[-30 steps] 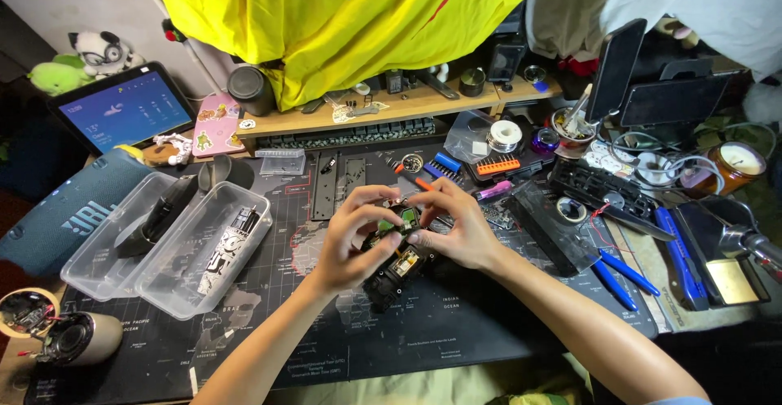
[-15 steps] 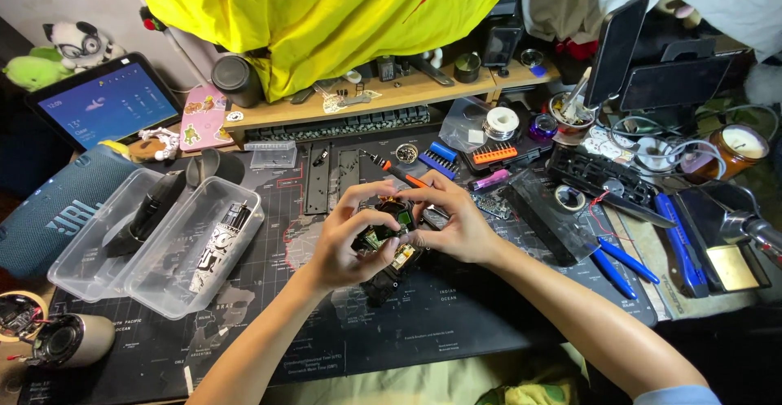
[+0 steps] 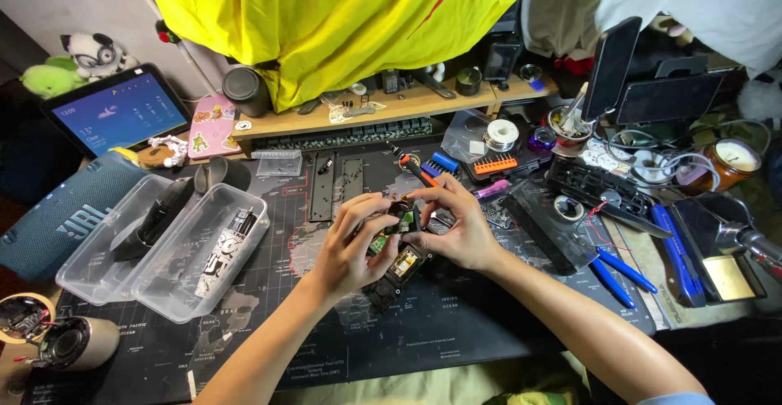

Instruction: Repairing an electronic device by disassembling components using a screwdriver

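Both my hands meet over the middle of a dark desk mat [image 3: 269, 324]. My left hand [image 3: 352, 246] and my right hand [image 3: 456, 224] together grip a small opened electronic device [image 3: 399, 246], black-cased with a green circuit board and a yellowish part showing. My fingers pinch its top end from both sides. Its lower end rests on the mat. An orange-handled screwdriver [image 3: 414, 167] lies just beyond my right fingers.
Two clear plastic tubs [image 3: 163, 250] with black parts sit at the left, next to a blue speaker [image 3: 49, 218] and a tablet [image 3: 114, 112]. Blue-handled pliers [image 3: 612, 268], a black tray [image 3: 603, 187], solder reel [image 3: 501, 135] and a candle jar [image 3: 729, 161] crowd the right. A wooden shelf [image 3: 391, 112] runs behind.
The view has shifted slightly. My hands stay on the device and have turned it a little, with my fingers now pinching its top end.
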